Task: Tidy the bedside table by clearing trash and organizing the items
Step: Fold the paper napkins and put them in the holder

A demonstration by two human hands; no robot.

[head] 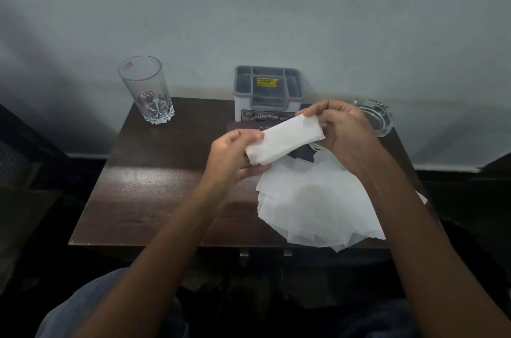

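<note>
Tissue, folded into a long white strip, is held above the middle of the dark wooden bedside table, pinched at its lower end by the left hand and at its upper end by the curled fingers of the right hand. Below it, a loose pile of white tissues spreads over the table's right front part. Behind stand a grey organizer, a tall glass at back left, and a glass ashtray at back right.
</note>
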